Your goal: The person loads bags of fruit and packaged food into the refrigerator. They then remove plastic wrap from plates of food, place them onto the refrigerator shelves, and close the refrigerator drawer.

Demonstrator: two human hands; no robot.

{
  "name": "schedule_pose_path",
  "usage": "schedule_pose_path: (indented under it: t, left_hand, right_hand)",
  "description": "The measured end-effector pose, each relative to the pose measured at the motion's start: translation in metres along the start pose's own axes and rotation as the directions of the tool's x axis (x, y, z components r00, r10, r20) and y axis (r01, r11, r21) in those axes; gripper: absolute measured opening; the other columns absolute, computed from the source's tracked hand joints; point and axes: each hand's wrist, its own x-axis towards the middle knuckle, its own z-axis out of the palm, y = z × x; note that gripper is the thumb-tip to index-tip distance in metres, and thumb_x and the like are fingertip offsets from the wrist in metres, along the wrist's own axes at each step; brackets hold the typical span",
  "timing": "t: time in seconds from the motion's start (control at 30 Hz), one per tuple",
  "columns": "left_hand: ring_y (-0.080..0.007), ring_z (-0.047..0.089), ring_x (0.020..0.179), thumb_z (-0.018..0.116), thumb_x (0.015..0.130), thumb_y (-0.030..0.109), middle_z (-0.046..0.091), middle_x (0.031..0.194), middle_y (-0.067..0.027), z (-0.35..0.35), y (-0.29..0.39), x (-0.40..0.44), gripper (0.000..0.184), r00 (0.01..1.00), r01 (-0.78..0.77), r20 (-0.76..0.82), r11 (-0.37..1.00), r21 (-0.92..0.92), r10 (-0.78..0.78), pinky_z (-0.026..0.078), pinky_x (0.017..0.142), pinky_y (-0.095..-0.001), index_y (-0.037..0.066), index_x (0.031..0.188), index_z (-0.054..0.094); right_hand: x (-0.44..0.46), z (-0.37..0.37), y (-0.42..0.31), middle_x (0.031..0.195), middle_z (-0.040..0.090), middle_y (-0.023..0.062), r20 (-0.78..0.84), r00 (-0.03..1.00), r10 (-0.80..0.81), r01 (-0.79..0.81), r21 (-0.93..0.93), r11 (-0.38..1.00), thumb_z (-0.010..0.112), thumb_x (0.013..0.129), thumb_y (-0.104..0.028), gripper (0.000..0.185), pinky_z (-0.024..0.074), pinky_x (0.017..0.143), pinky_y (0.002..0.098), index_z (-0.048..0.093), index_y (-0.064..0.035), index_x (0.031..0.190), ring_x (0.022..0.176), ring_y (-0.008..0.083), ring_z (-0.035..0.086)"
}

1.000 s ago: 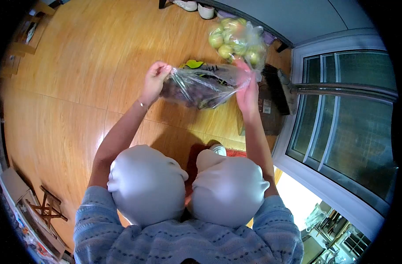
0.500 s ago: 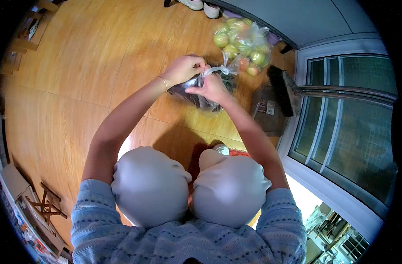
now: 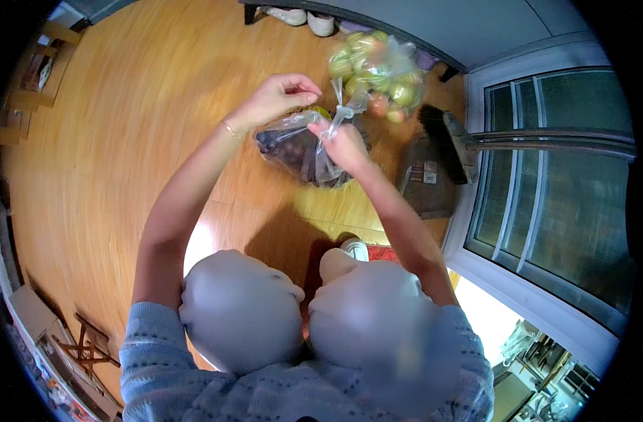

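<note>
A clear plastic bag (image 3: 290,144) of dark purplish, roundish contents rests on the wooden floor in front of my knees. I cannot make out their exact kind. My right hand (image 3: 344,146) grips the bag's gathered neck, where a twisted white knot (image 3: 344,112) stands up past the fingers. Just left of the knot and above the bag, my left hand (image 3: 283,100) is loosely curled, thumb and fingers apart, with nothing visible in it. A small yellow patch shows at the bag's far edge. Behind it lies another clear bag of green and reddish fruit (image 3: 377,74).
To the right, a broom (image 3: 444,144) and a dustpan (image 3: 427,179) stand by a white-framed glass door (image 3: 546,169). White shoes (image 3: 320,23) sit under a grey cabinet at the back. A small wooden folding stool (image 3: 89,344) is at lower left.
My left hand has come away from the knot, moving left and up. My right hand keeps its grip on the bag's neck, and more of the dark contents now shows.
</note>
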Motion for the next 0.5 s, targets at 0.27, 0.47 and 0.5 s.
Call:
schedule_pose_path:
  t: [0.27, 0.47, 0.5]
  left_hand:
    - [-0.0105, 0.055, 0.081, 0.058, 0.084, 0.023, 0.06, 0.088, -0.0024, 0.002, -0.001, 0.094, 0.028, 0.996, 0.084, -0.069, 0.899, 0.429, -0.06, 0.044, 0.076, -0.0256, 0.0, 0.099, 0.057]
    - [-0.0304, 0.055, 0.099, 0.06, 0.08, 0.032, 0.059, 0.105, -0.0182, 0.06, -0.024, 0.202, 0.042, 0.965, -0.233, 0.091, 0.645, 0.728, 0.246, 0.042, 0.087, -0.0379, 0.0, 0.107, 0.055]
    - [-0.0339, 0.051, 0.104, 0.062, 0.077, 0.035, 0.055, 0.111, -0.0199, 0.065, -0.044, 0.229, 0.052, 0.972, -0.216, 0.107, 0.608, 0.764, 0.211, 0.04, 0.091, -0.0403, 0.001, 0.114, 0.051]
  right_hand:
    - [-0.052, -0.033, -0.007, 0.059, 0.055, 0.0209, -0.113, 0.951, 0.287, -0.25, 0.263, 0.932, 0.048, 0.089, -0.038, 0.04, 0.0416, 0.051, 0.0408, 0.06, -0.0013, 0.079, 0.052, 0.0322, 0.055]
    - [-0.097, -0.078, -0.007, 0.068, 0.044, -0.0069, 0.04, 0.855, 0.517, -0.401, 0.684, 0.61, 0.051, 0.09, -0.032, 0.029, 0.0327, 0.055, 0.0203, 0.06, -0.0042, 0.091, 0.063, 0.0038, 0.037]
    - [-0.104, -0.086, -0.007, 0.068, 0.044, -0.0069, 0.032, 0.85, 0.526, -0.404, 0.681, 0.611, 0.051, 0.09, -0.032, 0.029, 0.0327, 0.055, 0.0203, 0.06, -0.0042, 0.091, 0.063, 0.0038, 0.037]
